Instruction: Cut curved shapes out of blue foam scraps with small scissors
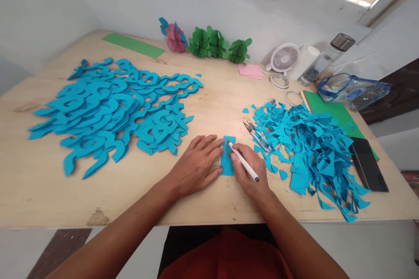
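A small blue paper piece (227, 162) lies on the wooden table (137, 192) near the front edge. My left hand (196, 163) rests flat on the table, its fingers stretched out and pressing the paper's left side. My right hand (249, 170) is closed round a white pen (244, 161), whose tip touches the top of the paper. To the left spreads a big pile of cut blue curved shapes (114, 109). A heap of blue paper scraps (310, 148) lies to the right, with scissors (257, 135) at its left edge.
Green and pink paper decorations (204, 43) stand along the back wall. A small white fan (284, 57), tape rolls (279, 81), a bottle (327, 57), a clear pouch (353, 89), green sheets (330, 111) and a black phone (368, 163) sit at the right. A green strip (132, 45) lies far left.
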### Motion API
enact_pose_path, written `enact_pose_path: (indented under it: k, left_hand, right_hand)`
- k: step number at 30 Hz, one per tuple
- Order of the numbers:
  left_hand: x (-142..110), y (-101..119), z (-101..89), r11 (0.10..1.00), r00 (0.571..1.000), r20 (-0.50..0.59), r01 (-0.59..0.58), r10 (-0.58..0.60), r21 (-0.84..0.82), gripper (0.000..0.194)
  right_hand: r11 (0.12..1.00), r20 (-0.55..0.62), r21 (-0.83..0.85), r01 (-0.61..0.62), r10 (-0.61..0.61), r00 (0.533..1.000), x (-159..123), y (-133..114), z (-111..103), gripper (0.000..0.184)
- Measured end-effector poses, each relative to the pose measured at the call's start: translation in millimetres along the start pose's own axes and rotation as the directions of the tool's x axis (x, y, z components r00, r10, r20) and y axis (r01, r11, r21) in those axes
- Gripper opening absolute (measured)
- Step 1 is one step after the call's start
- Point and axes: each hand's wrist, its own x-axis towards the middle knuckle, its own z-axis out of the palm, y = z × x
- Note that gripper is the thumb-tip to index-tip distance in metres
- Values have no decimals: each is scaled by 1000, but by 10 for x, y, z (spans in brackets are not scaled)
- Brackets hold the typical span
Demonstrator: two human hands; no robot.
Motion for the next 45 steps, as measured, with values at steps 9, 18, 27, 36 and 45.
enact_pose_path:
  k: [9,18,27,36,45]
  left_hand:
    - [-8,-8,7,1000,1000,15,-3,2,16,37]
    - [-8,-10,9,1000,1000,7,17,-17,-22,40]
    - [-14,-23,22,999,1000,-7,12,-13,-29,42]
    - [-15,-24,29,999,1000,-5,18,-18,-35,44]
    - [-13,-24,25,1000,1000,1,8,-8,-30,41]
  right_hand:
    - [982,10,144,-121,121,993,17,-13,-7,20]
    - [969,22,204,-138,136,990,60,-62,18,18]
    - [980,23,140,-143,141,990,75,-101,31,19]
    - [992,-2,94,-90,91,996,63,-71,48,20]
    - [996,-4,26,-88,88,996,30,-85,19,19]
